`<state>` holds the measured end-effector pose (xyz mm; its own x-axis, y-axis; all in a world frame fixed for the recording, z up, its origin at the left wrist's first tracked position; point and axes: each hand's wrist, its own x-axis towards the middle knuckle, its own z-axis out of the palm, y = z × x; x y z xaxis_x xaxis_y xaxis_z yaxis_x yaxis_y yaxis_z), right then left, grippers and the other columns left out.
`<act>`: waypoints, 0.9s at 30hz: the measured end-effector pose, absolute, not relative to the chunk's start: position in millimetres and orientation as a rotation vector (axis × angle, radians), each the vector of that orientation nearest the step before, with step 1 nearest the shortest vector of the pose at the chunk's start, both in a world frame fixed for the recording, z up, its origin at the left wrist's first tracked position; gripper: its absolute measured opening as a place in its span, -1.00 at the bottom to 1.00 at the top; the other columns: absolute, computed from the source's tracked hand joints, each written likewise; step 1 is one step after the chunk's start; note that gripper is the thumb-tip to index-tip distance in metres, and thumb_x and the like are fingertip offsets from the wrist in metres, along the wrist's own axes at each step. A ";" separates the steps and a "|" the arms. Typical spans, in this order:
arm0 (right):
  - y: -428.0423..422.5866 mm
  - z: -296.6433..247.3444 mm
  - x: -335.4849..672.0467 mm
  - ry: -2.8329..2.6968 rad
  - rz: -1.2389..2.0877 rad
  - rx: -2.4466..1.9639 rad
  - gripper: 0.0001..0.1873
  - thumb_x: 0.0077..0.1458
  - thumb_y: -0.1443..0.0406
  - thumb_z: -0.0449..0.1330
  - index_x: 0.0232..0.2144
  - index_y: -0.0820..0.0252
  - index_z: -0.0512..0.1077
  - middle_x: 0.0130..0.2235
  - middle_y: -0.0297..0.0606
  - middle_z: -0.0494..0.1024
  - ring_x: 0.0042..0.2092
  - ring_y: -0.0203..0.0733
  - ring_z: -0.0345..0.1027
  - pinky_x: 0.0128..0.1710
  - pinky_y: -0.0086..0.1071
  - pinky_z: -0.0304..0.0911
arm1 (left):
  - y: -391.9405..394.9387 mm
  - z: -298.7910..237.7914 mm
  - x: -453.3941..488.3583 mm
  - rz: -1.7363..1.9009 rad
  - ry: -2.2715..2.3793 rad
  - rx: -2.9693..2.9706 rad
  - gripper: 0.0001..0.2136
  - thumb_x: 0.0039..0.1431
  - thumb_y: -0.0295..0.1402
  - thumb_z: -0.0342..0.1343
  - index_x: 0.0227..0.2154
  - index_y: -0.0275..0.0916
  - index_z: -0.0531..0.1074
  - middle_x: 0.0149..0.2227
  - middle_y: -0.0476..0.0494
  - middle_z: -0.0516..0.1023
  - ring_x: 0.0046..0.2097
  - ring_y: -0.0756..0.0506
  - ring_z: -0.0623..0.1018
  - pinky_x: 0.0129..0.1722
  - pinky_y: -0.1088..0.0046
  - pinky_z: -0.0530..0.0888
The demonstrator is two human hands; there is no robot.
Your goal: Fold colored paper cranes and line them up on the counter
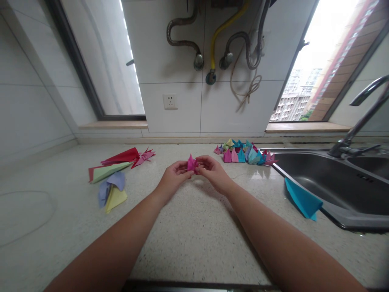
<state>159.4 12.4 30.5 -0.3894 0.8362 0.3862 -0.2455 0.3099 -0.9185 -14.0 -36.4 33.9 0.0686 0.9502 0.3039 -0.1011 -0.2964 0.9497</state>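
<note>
A small pink folded-paper piece (191, 163) with pointed tips is held up between both hands, over the middle of the speckled countertop (194, 235). My left hand (176, 174) pinches its left side with thumb and fingers. On the other side, my right hand (212, 170) grips it the same way, fingers curled behind. The fingers cover part of the paper's lower folds. Beyond my right hand stands a cluster of small folded-paper pieces (241, 156) in pink, blue, teal and yellow.
At left lie a red paper airplane-like fold (121, 157), a green one (109, 172), and crumpled lilac (117, 181) and yellow paper (116, 198). A blue folded paper (304, 199) rests against the steel sink (331, 217) at right, under a faucet (343, 146). Pipes hang on the tiled wall.
</note>
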 end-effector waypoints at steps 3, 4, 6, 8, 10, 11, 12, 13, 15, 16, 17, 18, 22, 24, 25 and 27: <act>14.2 29.3 158.6 -1.508 1.260 -0.555 -0.61 -0.06 0.29 0.36 -0.14 0.12 0.37 -0.15 -0.26 0.49 -0.25 -0.29 0.41 -0.18 -0.28 0.40 | -37.6 34.1 -14.1 1.404 0.898 1.390 -0.61 0.00 -0.32 0.34 -0.07 -0.25 0.50 -0.06 -0.24 0.59 -0.07 -0.13 0.57 0.00 0.26 0.46; 14.5 29.3 158.3 -1.505 1.243 -0.550 -0.60 -0.06 0.29 0.35 -0.14 0.11 0.36 -0.13 -0.26 0.48 -0.25 -0.29 0.41 -0.18 -0.27 0.41 | -38.0 34.3 -14.0 1.402 0.892 1.387 -0.62 0.03 -0.31 0.33 -0.07 -0.25 0.50 -0.06 -0.24 0.59 -0.07 -0.13 0.57 -0.01 0.26 0.47; 13.9 29.8 157.6 -1.512 1.211 -0.545 -0.60 -0.04 0.28 0.35 -0.13 0.09 0.35 -0.09 -0.26 0.47 -0.24 -0.29 0.43 -0.17 -0.27 0.42 | -38.7 34.3 -13.9 1.400 0.879 1.386 -0.64 0.07 -0.29 0.30 -0.06 -0.24 0.50 -0.06 -0.23 0.59 -0.07 -0.13 0.56 -0.03 0.26 0.49; 11.9 31.1 156.9 -1.525 1.202 -0.548 -0.65 -0.02 0.26 0.34 -0.16 0.11 0.37 -0.11 -0.26 0.48 -0.23 -0.27 0.44 -0.15 -0.26 0.42 | -38.7 33.9 -13.7 1.412 0.874 1.390 -0.65 0.07 -0.28 0.29 -0.06 -0.24 0.50 -0.07 -0.21 0.59 -0.08 -0.13 0.56 -0.04 0.27 0.50; 8.9 32.9 156.2 -1.541 1.212 -0.561 -0.70 0.00 0.24 0.33 -0.19 0.13 0.40 -0.15 -0.26 0.51 -0.21 -0.25 0.45 -0.12 -0.24 0.41 | -38.2 33.1 -13.6 1.430 0.876 1.390 -0.66 0.06 -0.29 0.30 -0.08 -0.23 0.50 -0.09 -0.19 0.59 -0.10 -0.11 0.56 -0.05 0.28 0.50; 7.2 33.9 155.9 -1.551 1.218 -0.570 -0.71 0.01 0.23 0.33 -0.20 0.14 0.41 -0.16 -0.24 0.53 -0.20 -0.23 0.46 -0.11 -0.22 0.41 | -37.8 32.7 -13.7 1.437 0.875 1.387 -0.66 0.06 -0.29 0.31 -0.09 -0.23 0.50 -0.10 -0.18 0.59 -0.11 -0.10 0.56 -0.05 0.28 0.50; 5.5 34.8 155.7 -1.563 1.226 -0.577 -0.71 0.02 0.22 0.33 -0.20 0.15 0.42 -0.16 -0.23 0.54 -0.19 -0.21 0.46 -0.09 -0.21 0.41 | -37.5 32.3 -13.8 1.441 0.872 1.382 -0.66 0.05 -0.30 0.32 -0.10 -0.23 0.50 -0.11 -0.17 0.59 -0.12 -0.10 0.56 -0.06 0.29 0.50; 4.0 35.8 155.4 -1.574 1.233 -0.578 -0.70 0.01 0.21 0.33 -0.20 0.15 0.43 -0.15 -0.21 0.55 -0.17 -0.20 0.47 -0.08 -0.20 0.40 | -37.1 32.0 -13.9 1.441 0.867 1.378 -0.66 0.04 -0.30 0.32 -0.10 -0.23 0.50 -0.12 -0.16 0.59 -0.12 -0.10 0.56 -0.06 0.29 0.50; 1.5 37.4 155.0 -1.594 1.242 -0.568 -0.67 0.00 0.20 0.35 -0.19 0.15 0.44 -0.13 -0.20 0.56 -0.15 -0.18 0.47 -0.06 -0.19 0.39 | -36.6 31.8 -14.2 1.436 0.857 1.377 -0.66 0.02 -0.32 0.34 -0.11 -0.23 0.50 -0.14 -0.16 0.59 -0.13 -0.09 0.55 -0.07 0.29 0.50; 0.7 37.9 154.9 -1.603 1.241 -0.564 -0.66 -0.01 0.19 0.36 -0.18 0.15 0.44 -0.13 -0.19 0.57 -0.14 -0.18 0.47 -0.06 -0.19 0.39 | -36.5 31.8 -14.3 1.432 0.855 1.383 -0.66 0.02 -0.33 0.34 -0.12 -0.24 0.50 -0.14 -0.16 0.59 -0.13 -0.09 0.55 -0.07 0.29 0.50; 0.3 38.3 154.7 -1.611 1.236 -0.564 -0.66 -0.02 0.19 0.37 -0.19 0.15 0.44 -0.14 -0.20 0.57 -0.14 -0.18 0.47 -0.06 -0.20 0.39 | -36.4 31.8 -14.4 1.428 0.857 1.393 -0.66 0.01 -0.33 0.34 -0.12 -0.24 0.50 -0.14 -0.17 0.59 -0.13 -0.09 0.55 -0.06 0.28 0.49; 0.1 38.6 154.5 -1.615 1.229 -0.568 -0.66 -0.03 0.19 0.38 -0.19 0.15 0.44 -0.16 -0.20 0.58 -0.15 -0.18 0.47 -0.07 -0.21 0.38 | -36.3 31.8 -14.5 1.425 0.863 1.403 -0.66 0.01 -0.34 0.35 -0.12 -0.24 0.50 -0.14 -0.17 0.58 -0.13 -0.09 0.55 -0.05 0.28 0.48; 1.8 38.1 154.3 -1.615 1.208 -0.584 -0.66 -0.03 0.19 0.38 -0.21 0.17 0.45 -0.18 -0.20 0.58 -0.16 -0.19 0.47 -0.07 -0.22 0.37 | -36.5 32.1 -14.8 1.417 0.894 1.438 -0.64 -0.01 -0.36 0.35 -0.11 -0.24 0.50 -0.15 -0.17 0.58 -0.14 -0.08 0.55 -0.02 0.28 0.46; 2.9 37.4 154.4 -1.615 1.199 -0.589 -0.67 -0.02 0.19 0.38 -0.21 0.18 0.45 -0.18 -0.19 0.58 -0.16 -0.19 0.47 -0.07 -0.22 0.36 | -37.1 32.6 -15.1 1.412 0.905 1.451 -0.64 0.00 -0.36 0.35 -0.10 -0.24 0.50 -0.16 -0.16 0.58 -0.15 -0.07 0.54 -0.01 0.27 0.46; 3.3 37.1 154.5 -1.616 1.196 -0.592 -0.67 -0.02 0.19 0.38 -0.21 0.18 0.45 -0.18 -0.19 0.58 -0.17 -0.19 0.47 -0.07 -0.22 0.36 | -37.4 32.9 -15.2 1.409 0.909 1.458 -0.64 0.00 -0.36 0.35 -0.10 -0.24 0.49 -0.16 -0.16 0.58 -0.15 -0.07 0.54 -0.01 0.27 0.45; 3.7 36.5 154.6 -1.616 1.195 -0.596 -0.66 -0.02 0.19 0.38 -0.21 0.19 0.45 -0.18 -0.18 0.58 -0.17 -0.19 0.48 -0.07 -0.21 0.36 | -37.9 33.4 -15.1 1.407 0.914 1.471 -0.64 0.02 -0.35 0.34 -0.09 -0.24 0.49 -0.16 -0.17 0.57 -0.14 -0.07 0.53 -0.01 0.26 0.45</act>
